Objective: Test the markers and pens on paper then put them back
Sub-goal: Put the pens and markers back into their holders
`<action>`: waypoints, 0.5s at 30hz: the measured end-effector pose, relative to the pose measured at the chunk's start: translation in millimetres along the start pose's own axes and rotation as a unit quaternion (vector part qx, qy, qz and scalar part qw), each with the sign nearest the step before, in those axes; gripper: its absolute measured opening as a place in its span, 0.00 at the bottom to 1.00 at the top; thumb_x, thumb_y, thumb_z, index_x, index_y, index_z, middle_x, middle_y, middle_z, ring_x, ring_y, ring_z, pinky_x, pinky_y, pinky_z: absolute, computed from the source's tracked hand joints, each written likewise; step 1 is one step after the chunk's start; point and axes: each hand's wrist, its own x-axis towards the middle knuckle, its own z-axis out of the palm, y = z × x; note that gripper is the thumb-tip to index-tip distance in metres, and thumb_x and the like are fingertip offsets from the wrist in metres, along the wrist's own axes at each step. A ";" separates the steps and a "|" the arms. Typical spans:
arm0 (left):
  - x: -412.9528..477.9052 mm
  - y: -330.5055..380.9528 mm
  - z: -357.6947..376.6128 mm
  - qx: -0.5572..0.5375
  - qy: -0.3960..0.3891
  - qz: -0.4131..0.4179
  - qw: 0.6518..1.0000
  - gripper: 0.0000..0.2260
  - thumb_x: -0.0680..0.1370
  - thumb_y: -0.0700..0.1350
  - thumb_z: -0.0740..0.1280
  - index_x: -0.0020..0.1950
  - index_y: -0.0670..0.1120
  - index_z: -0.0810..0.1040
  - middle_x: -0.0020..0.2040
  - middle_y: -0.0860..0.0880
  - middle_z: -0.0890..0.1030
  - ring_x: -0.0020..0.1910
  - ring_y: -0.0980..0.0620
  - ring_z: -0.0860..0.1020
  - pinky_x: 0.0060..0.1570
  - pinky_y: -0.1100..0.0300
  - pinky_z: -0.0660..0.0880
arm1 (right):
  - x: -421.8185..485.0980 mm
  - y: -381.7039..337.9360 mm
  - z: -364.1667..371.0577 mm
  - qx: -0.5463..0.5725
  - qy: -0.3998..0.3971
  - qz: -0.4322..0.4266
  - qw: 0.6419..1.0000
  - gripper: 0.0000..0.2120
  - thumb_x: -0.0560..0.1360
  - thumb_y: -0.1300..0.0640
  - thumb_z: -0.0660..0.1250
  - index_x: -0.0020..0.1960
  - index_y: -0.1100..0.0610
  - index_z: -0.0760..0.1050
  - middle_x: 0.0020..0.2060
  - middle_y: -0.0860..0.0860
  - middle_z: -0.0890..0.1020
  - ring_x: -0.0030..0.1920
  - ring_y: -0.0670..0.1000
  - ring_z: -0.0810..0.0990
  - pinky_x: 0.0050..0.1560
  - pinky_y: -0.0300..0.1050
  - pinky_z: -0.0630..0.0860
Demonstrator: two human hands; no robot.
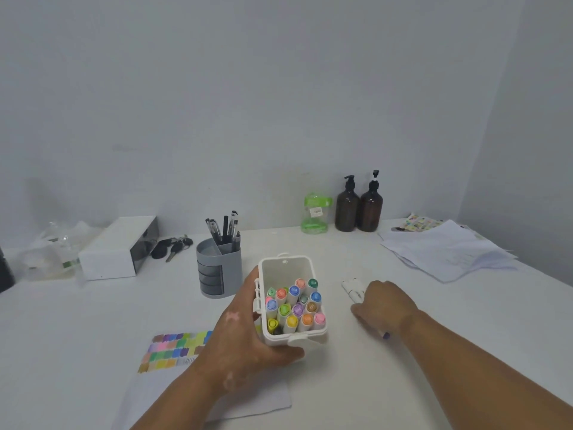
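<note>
Lying nearest on the table (93,321), a paper with colour swatches (173,352) sits partly under the left hand (248,339), which grips a white marker box (291,271) (open, coloured caps facing up). Just right of it, the right hand (384,302) curls round a purple-tipped marker (386,335). Farther back stand a grey pen holder (218,268) and two brown pump bottles (347,209)

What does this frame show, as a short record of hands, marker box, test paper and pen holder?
left hand: grips marker box, tilted, above the table
marker box contents: markers, coloured caps, partly filling it
right hand: holds purple-tipped marker, beside white pieces on table
test paper: colour swatches, flat, partly behind left hand
pen holder: grey, upright, dark pens inside
</note>
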 end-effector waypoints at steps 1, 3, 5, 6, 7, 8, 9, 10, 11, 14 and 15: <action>0.0 -0.7 -0.2 0.002 -0.001 -0.001 1.000 0.49 0.57 0.62 0.83 0.71 0.68 0.59 0.60 0.71 0.77 0.60 0.67 0.77 0.49 0.75 0.75 | 2.7 -3.4 0.9 0.002 -0.011 -0.012 1.000 0.08 0.73 0.48 0.62 0.46 0.51 0.76 0.38 0.46 0.76 0.38 0.52 0.82 0.32 0.37 0.73; 0.0 -1.5 -0.3 0.006 -0.002 -0.002 1.000 0.48 0.57 0.63 0.83 0.71 0.68 0.60 0.60 0.72 0.76 0.60 0.68 0.77 0.50 0.76 0.75 | 7.1 -10.6 3.0 -0.031 -0.044 -0.041 0.998 0.18 0.75 0.50 0.62 0.63 0.53 0.77 0.48 0.42 0.81 0.51 0.53 0.82 0.46 0.39 0.74; 0.5 -3.0 -0.4 0.005 -0.002 0.001 1.000 0.48 0.57 0.63 0.83 0.71 0.67 0.60 0.60 0.70 0.77 0.60 0.66 0.77 0.49 0.77 0.75 | 6.9 -15.0 8.5 -0.060 -0.028 -0.045 0.997 0.19 0.75 0.50 0.64 0.64 0.54 0.73 0.57 0.45 0.80 0.55 0.54 0.80 0.48 0.42 0.73; 0.5 -2.8 -0.4 0.003 -0.002 0.001 1.000 0.49 0.56 0.64 0.82 0.71 0.67 0.61 0.60 0.70 0.78 0.60 0.66 0.78 0.49 0.77 0.74 | 5.0 -15.4 12.7 -0.067 -0.010 -0.035 0.997 0.17 0.74 0.50 0.64 0.60 0.54 0.73 0.51 0.46 0.78 0.50 0.53 0.78 0.45 0.43 0.71; 0.7 -2.2 -0.3 0.001 -0.002 0.001 1.000 0.49 0.56 0.65 0.82 0.72 0.66 0.61 0.60 0.70 0.78 0.60 0.66 0.78 0.49 0.77 0.74 | 1.9 -14.9 15.1 -0.083 0.004 -0.033 0.996 0.14 0.73 0.50 0.64 0.57 0.53 0.72 0.45 0.46 0.75 0.47 0.53 0.77 0.43 0.43 0.70; 0.7 -1.8 -0.2 0.000 -0.003 0.003 1.000 0.49 0.55 0.66 0.82 0.72 0.66 0.61 0.60 0.70 0.78 0.60 0.66 0.78 0.49 0.78 0.73 | -0.6 -13.7 16.4 -0.096 0.011 -0.037 0.995 0.11 0.73 0.50 0.63 0.53 0.52 0.71 0.41 0.46 0.72 0.45 0.53 0.75 0.42 0.43 0.69; 0.6 -1.9 0.2 -0.001 -0.003 0.007 1.000 0.49 0.55 0.65 0.82 0.72 0.66 0.61 0.60 0.70 0.78 0.60 0.66 0.78 0.48 0.78 0.73 | -2.6 -12.5 16.3 -0.097 0.013 -0.038 0.994 0.08 0.73 0.51 0.63 0.51 0.51 0.70 0.38 0.45 0.70 0.44 0.52 0.75 0.41 0.44 0.69; -0.1 -2.1 0.4 0.001 -0.003 0.011 1.000 0.49 0.56 0.64 0.83 0.72 0.65 0.61 0.60 0.70 0.78 0.59 0.67 0.78 0.48 0.79 0.72 | -4.7 -12.1 13.4 -0.081 0.014 -0.035 0.996 0.07 0.73 0.51 0.63 0.50 0.52 0.69 0.37 0.45 0.70 0.43 0.52 0.75 0.40 0.44 0.69; -0.4 -2.0 0.8 0.003 -0.002 0.016 1.000 0.49 0.57 0.62 0.83 0.72 0.65 0.61 0.60 0.70 0.78 0.59 0.67 0.78 0.48 0.79 0.72 | -6.9 -11.9 8.4 -0.052 0.006 -0.028 0.998 0.06 0.74 0.52 0.63 0.48 0.53 0.69 0.38 0.46 0.71 0.43 0.53 0.76 0.38 0.44 0.69; -1.4 -1.2 0.8 0.003 -0.001 0.022 1.000 0.48 0.58 0.59 0.84 0.72 0.66 0.61 0.60 0.70 0.78 0.59 0.67 0.78 0.48 0.79 0.72 | -13.9 -17.4 -18.0 0.178 -0.017 -0.015 0.984 0.07 0.75 0.56 0.65 0.40 0.57 0.73 0.35 0.52 0.80 0.31 0.51 0.78 0.31 0.41 0.70; -1.5 -1.1 0.5 0.001 -0.002 0.020 1.000 0.48 0.58 0.59 0.84 0.71 0.66 0.61 0.59 0.70 0.78 0.59 0.67 0.78 0.48 0.79 0.72 | -18.9 -22.8 -30.3 0.297 -0.014 -0.015 0.955 0.07 0.74 0.57 0.66 0.38 0.59 0.75 0.31 0.53 0.80 0.26 0.51 0.76 0.29 0.40 0.70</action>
